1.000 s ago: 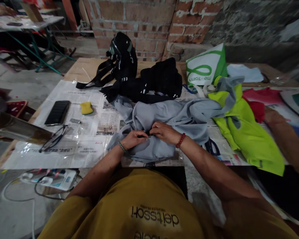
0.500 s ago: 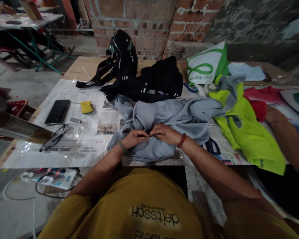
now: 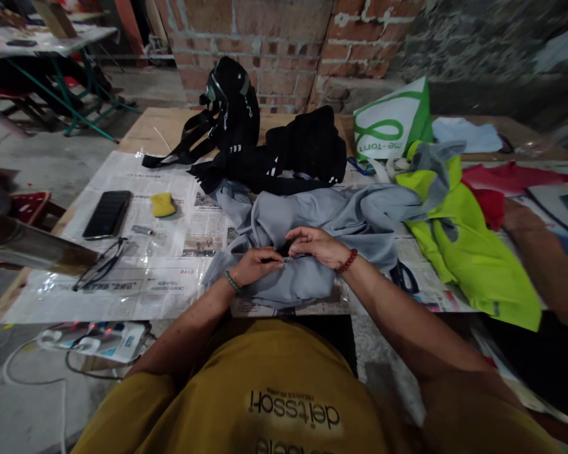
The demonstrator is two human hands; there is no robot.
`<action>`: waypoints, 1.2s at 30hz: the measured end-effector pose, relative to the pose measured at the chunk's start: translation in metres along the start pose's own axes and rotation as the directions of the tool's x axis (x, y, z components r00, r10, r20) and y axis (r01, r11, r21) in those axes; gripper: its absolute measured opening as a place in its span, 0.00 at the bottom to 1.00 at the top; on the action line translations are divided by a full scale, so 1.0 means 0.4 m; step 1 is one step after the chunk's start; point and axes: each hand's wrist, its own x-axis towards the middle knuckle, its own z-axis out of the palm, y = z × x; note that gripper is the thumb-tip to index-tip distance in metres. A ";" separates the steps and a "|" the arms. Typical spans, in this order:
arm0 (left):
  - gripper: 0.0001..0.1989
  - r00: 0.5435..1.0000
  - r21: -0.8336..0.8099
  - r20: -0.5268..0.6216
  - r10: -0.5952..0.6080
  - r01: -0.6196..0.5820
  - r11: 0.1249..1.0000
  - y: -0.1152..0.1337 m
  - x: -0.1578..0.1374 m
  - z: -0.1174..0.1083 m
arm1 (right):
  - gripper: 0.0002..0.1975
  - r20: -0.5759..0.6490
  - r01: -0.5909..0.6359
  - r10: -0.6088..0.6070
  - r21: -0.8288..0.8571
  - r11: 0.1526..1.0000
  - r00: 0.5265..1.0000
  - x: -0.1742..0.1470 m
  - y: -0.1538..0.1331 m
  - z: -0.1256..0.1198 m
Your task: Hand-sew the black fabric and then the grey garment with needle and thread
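Right hand (image 3: 318,248) fingers have parted a bit since last frame, baring a thin item (image 3: 287,259) between the hands. Left hand (image 3: 256,267) fingers pinch it, narrow; can't tell if the right grips too. It's over the grey garment (image 3: 303,284), mid front edge of tabletop (image 3: 139,129). Loose pinch could lose it in the folds. Newspaper (image 3: 163,293) underneath; brick wall (image 3: 260,34) past back edge, dim room.

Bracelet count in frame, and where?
2: a green bracelet on the wrist of the left hand, and a red bracelet on the wrist of the right hand. Others may be hidden, since the co-worker's arm at right is cut off.
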 end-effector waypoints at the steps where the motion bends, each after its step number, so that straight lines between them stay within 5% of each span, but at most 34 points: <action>1: 0.13 1.000 0.009 -0.004 0.026 -0.026 1.000 0.001 0.000 0.001 | 0.17 -0.005 -0.018 0.018 0.045 0.999 1.000 -0.002 -0.004 0.004; 6: 0.13 0.996 0.071 -0.002 0.088 -0.087 0.994 0.007 -0.001 0.002 | 0.13 -0.001 -0.055 0.055 0.071 0.996 0.998 0.000 -0.011 0.027; 14: 0.12 0.982 0.180 -0.026 0.188 -0.181 0.967 0.010 -0.002 0.003 | 0.09 -0.124 0.005 -0.030 -0.201 0.980 0.992 0.028 0.010 0.062; 21: 0.09 0.938 0.251 -0.118 0.327 -0.290 0.924 0.003 0.000 0.013 | 0.10 -0.114 0.026 -0.063 -0.298 0.954 0.991 0.029 0.019 0.067; 28: 0.08 0.949 0.147 -0.243 0.201 -0.168 0.975 -0.011 0.010 -0.005 | 0.12 -0.071 0.091 -0.164 -0.592 0.801 0.984 0.018 0.016 0.073; 30: 0.08 0.965 0.028 -0.251 0.074 -0.070 0.997 -0.011 0.012 -0.009 | 0.11 -0.086 0.165 -0.325 -0.724 0.670 0.942 0.010 0.013 0.073; 33: 0.11 0.961 -0.189 -0.237 -0.146 0.102 0.977 -0.010 0.012 -0.008 | 0.13 -0.064 0.261 -0.606 -0.863 0.432 0.793 -0.015 0.015 0.073; 36: 0.14 0.940 -0.353 -0.202 -0.274 0.191 0.916 -0.006 0.011 -0.007 | 0.13 0.062 0.364 -0.726 -0.892 0.268 0.685 -0.045 0.035 0.077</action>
